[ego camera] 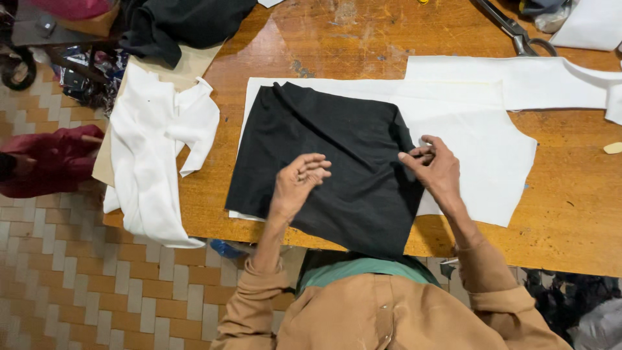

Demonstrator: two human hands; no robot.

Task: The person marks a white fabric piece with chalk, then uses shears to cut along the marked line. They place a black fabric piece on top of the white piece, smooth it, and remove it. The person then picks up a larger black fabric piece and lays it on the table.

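Note:
A black fabric piece (324, 155) lies flat over a white fabric piece (479, 142) on the wooden table (363, 39). My left hand (298, 181) hovers palm-up over the black fabric's middle, its fingers curled and holding nothing. At the black fabric's right edge, my right hand (435, 167) pinches the cloth between thumb and fingers. Tan sleeves cover both of my arms.
Scissors (518, 31) lie at the table's far right. Another white fabric piece (518, 81) sits beyond them. White cloth (155, 149) hangs off the table's left edge, with dark cloth (188, 23) at the far left. A small cream chalk (612, 148) rests at the right. The floor is tiled.

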